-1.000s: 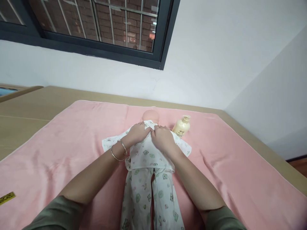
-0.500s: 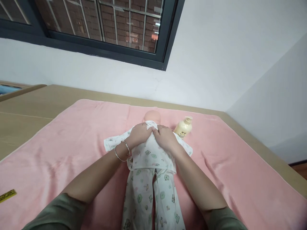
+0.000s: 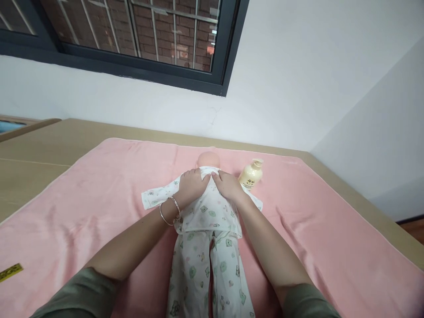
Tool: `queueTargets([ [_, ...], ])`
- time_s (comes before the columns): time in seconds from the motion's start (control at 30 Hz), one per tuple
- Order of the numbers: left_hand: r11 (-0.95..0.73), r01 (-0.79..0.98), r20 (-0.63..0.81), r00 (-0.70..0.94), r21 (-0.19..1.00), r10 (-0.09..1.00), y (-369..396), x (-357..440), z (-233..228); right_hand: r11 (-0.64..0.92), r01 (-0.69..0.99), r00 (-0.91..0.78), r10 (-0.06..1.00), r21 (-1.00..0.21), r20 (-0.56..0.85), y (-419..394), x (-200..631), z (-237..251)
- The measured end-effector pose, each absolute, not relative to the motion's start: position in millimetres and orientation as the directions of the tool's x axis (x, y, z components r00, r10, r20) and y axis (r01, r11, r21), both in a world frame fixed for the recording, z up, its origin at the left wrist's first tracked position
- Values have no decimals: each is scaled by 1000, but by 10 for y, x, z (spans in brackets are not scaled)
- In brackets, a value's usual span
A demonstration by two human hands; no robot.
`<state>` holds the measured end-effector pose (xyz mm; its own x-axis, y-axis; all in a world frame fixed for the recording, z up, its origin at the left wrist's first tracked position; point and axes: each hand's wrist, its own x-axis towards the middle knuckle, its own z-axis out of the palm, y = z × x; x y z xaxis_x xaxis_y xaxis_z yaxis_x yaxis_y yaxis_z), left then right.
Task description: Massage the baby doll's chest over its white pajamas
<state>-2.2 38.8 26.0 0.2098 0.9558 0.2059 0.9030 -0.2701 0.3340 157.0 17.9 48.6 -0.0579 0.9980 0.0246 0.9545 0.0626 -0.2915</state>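
Left hand (image 3: 191, 185), right hand (image 3: 228, 185): flat, released, pressing baby doll's top (image 3: 208, 211); lotion bottle (image 3: 251, 174) at 2 o'clock.

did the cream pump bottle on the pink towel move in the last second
No. The cream pump bottle lies in the same spot beside the doll's head on the pink towel; its small shifts between pictures match the camera's own sway.

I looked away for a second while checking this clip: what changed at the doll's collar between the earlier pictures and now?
The left hand and right hand let go of the pinched collar and now lie flat on the doll's printed top, fingers spread. The doll, lotion bottle and pink towel stayed put.
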Motion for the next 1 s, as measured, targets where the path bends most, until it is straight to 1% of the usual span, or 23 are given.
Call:
queueTargets([
  [0.17, -293, 907, 219, 233, 303, 947, 321, -3, 260, 70, 945, -63, 997, -321, 34, 195, 1591, 457],
  [0.3, -410, 877, 306, 330, 251, 893, 183, 52, 254, 58, 921, -67, 998, -385, -10, 226, 1636, 483],
  [0.37, -441, 863, 315, 359, 246, 879, 171, 53, 266, 51, 928, -59, 998, -369, -8, 202, 1607, 515],
  [0.43, -440, 853, 266, 371, 282, 890, 227, 18, 290, 39, 952, -34, 999, -303, 22, 133, 1522, 550],
  [0.53, -378, 841, 148, 347, 388, 926, 393, -85, 318, 51, 980, -33, 995, -194, 96, -26, 1339, 596],
  [0.6, -328, 826, 87, 325, 459, 942, 494, -154, 321, 88, 983, -67, 989, -162, 135, -117, 1240, 614],
  [0.67, -310, 814, 59, 324, 491, 944, 541, -191, 319, 105, 979, -83, 988, -173, 134, -150, 1202, 621],
  [0.73, -318, 830, 60, 328, 458, 943, 517, -183, 320, 97, 973, -76, 992, -210, 104, -110, 1238, 614],
  [0.8, -335, 862, 86, 328, 381, 941, 434, -137, 328, 69, 965, -54, 997, -254, 63, -14, 1338, 597],
  [0.9, -385, 884, 176, 348, 266, 921, 272, -44, 345, 8, 938, -17, 1000, -347, -21, 152, 1536, 568],
  [0.97, -417, 880, 236, 366, 226, 900, 203, -5, 352, -5, 914, -21, 998, -407, -60, 221, 1630, 558],
  [1.0, -422, 878, 244, 369, 224, 897, 193, 0, 353, 0, 909, -30, 997, -417, -65, 232, 1649, 558],
])
